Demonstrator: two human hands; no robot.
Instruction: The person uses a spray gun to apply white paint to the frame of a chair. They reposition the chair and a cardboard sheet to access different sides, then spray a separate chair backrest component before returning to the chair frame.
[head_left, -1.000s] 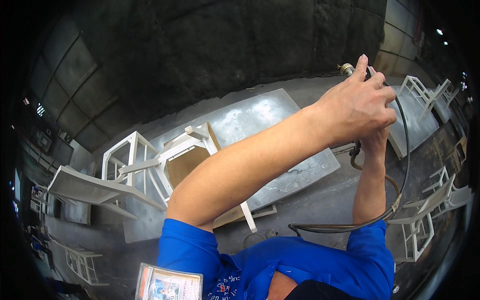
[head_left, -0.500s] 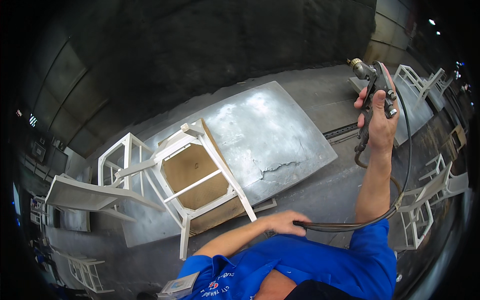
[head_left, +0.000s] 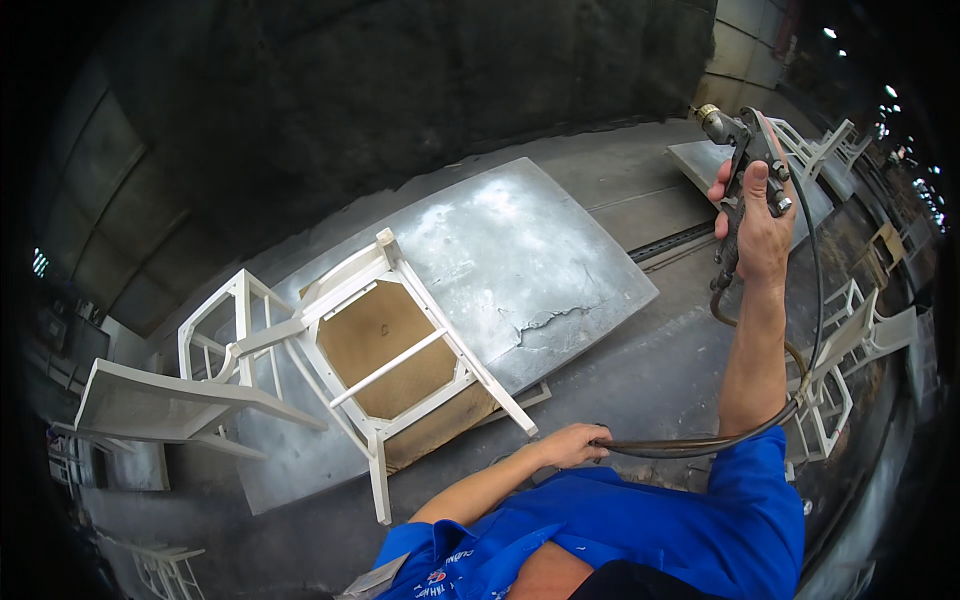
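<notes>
My right hand (head_left: 762,220) is raised at the right, wrapped round the grip of a metal spray gun (head_left: 740,150) whose brass-coloured nozzle points left. From the gun's base a dark hose (head_left: 690,450) loops down past my elbow to my left hand (head_left: 572,446). There my left fingers are closed round it, in front of my body. Just left of that hand is the leg end of a white chair (head_left: 440,395), tipped over so its underside faces up. A brown panel (head_left: 385,350) shows inside its seat frame.
The tipped chair lies on a wide grey metal-topped platform (head_left: 590,260). Another white chair frame (head_left: 245,325) stands beside it at left. More white chairs (head_left: 850,340) stand at right, some on a second platform (head_left: 690,160). A dark wall (head_left: 400,90) rises behind.
The view has shifted slightly, so the chairs and platform sit a little further left. Both hands keep their hold on the gun and hose. The tipped chair lies as before.
</notes>
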